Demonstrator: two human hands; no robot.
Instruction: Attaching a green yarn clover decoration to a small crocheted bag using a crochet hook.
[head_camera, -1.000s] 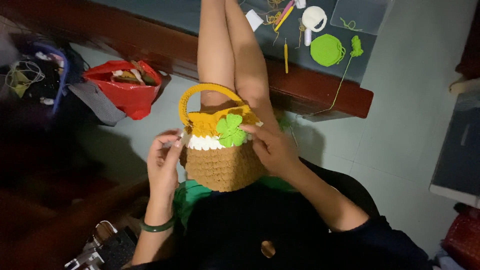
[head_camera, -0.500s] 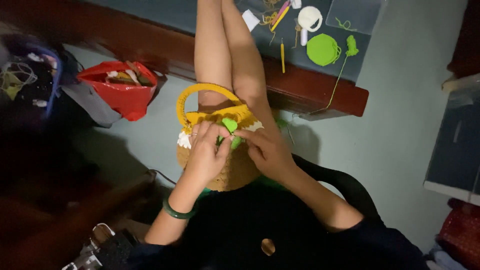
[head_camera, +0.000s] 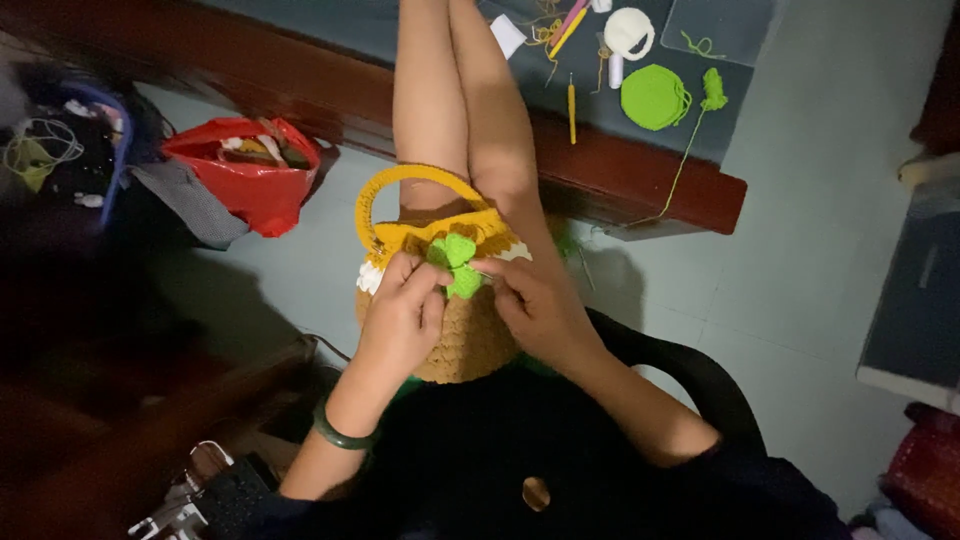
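A crocheted basket (head_camera: 455, 330) rests on the person's lap, its brown body below a white band and a yellow rim, with a yellow handle (head_camera: 400, 185) arching up over the knees. A green leaf (head_camera: 455, 262) of crochet sits on the front of the basket near the rim. The left hand (head_camera: 403, 318) is curled against the basket's front, its fingers closed to a pinch on the left edge of the leaf. The right hand (head_camera: 535, 305) is likewise half closed, thumb and forefinger pinching the leaf's right side, the rest of the hand lying on the basket. A green bangle (head_camera: 340, 432) circles the left wrist. Beyond the knees stands a low table (head_camera: 640, 180) with a dark top; on it lie a green disc (head_camera: 653, 96) of crochet with a yarn tail, a white spool (head_camera: 630, 32) and a yellow hook (head_camera: 571, 108). To the left, on the floor, sits a red bag (head_camera: 245, 175) with odds and ends inside. The person sits in a black chair (head_camera: 690, 370).
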